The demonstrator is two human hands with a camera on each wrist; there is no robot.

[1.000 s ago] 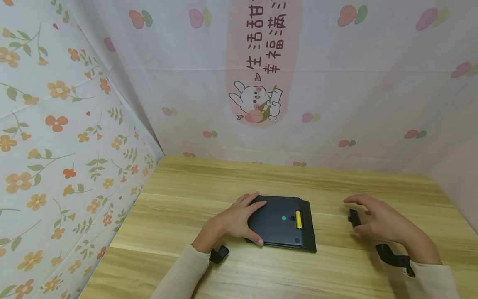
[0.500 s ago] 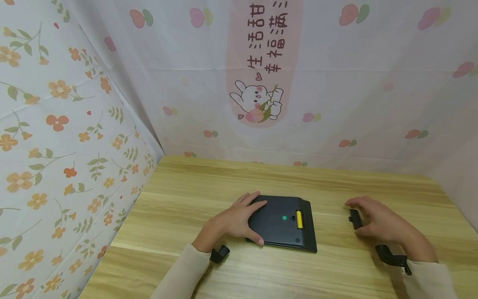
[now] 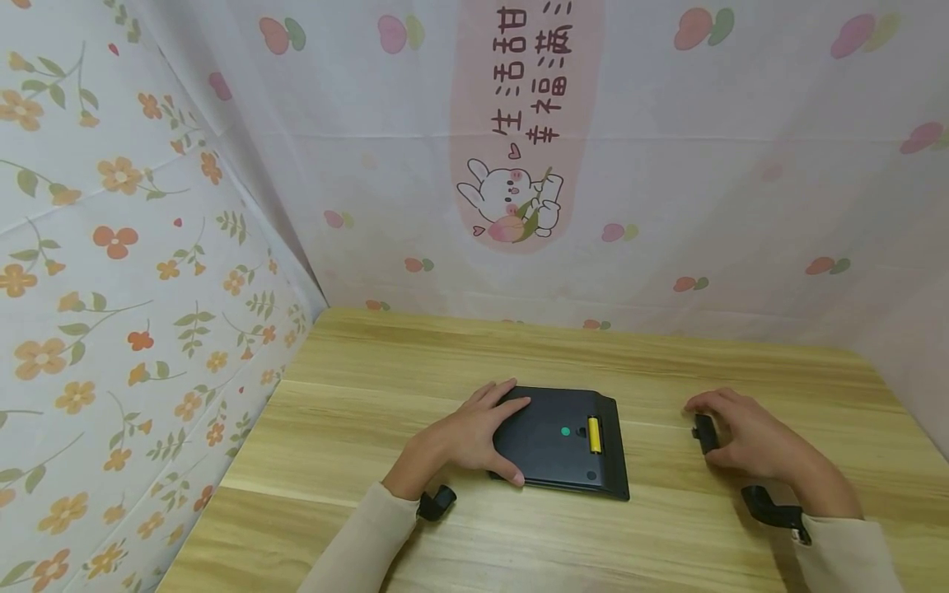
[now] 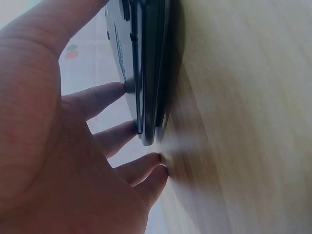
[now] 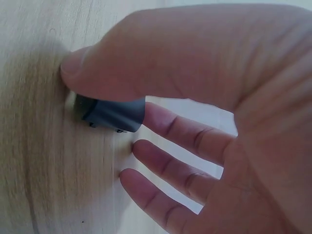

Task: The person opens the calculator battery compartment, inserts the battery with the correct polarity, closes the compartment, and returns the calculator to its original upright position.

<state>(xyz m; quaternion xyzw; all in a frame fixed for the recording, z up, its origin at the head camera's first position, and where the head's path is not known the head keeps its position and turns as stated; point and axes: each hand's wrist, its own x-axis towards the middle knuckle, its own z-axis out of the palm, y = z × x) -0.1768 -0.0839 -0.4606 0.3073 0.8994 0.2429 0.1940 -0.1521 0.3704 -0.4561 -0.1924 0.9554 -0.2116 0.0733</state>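
Observation:
A flat black device [image 3: 541, 449], shaped like a desk calculator, lies back side up on the wooden table. A yellow battery [image 3: 595, 435] sits in its uncovered battery slot near the right edge. My left hand [image 3: 469, 436] rests spread over the device's left end, thumb at the near edge. In the left wrist view, two straight fingers [image 4: 105, 97] touch the device and two others reach the table. To the right, my right hand [image 3: 759, 436] pinches a small black battery cover [image 3: 706, 434] between thumb and fingers at the table surface. The thumb partly hides the cover [image 5: 117, 114] in the right wrist view.
The wooden table [image 3: 385, 371] reaches back to a white printed curtain [image 3: 356, 165]. Another flowered curtain [image 3: 133, 329] hangs along the left side. Black wrist mounts [image 3: 436, 502] stick out from both sleeves.
My right hand's thumb and fingers have drawn in around the battery cover. The left hand, the device and the battery stay in place.

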